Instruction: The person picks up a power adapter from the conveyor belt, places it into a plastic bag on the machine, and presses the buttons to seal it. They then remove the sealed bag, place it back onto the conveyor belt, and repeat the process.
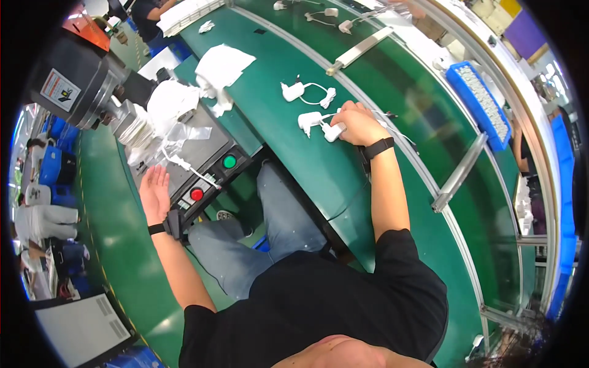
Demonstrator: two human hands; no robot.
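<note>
The person's black shirt (343,300) fills the lower edge, with grey trousers (270,227) above it under the green table (294,141). The right hand (359,122) rests on the table, its grip closed around a small white plug adapter (333,131) with a thin white cable (392,130) trailing past the wrist. Just left of that adapter lies a second white adapter (308,119), and beyond it a third adapter (293,91) with a looped cord, all on the table. The left hand (154,190) lies flat with fingers spread, its grip open and holding nothing, on the grey machine (202,147) left of the table. Beside that hand sit a red button (196,194) and, nearer the table, a green button (229,162). A white cloth (222,66) lies on the table's far left part. A blue tray (481,101) stands well right of the right hand.
</note>
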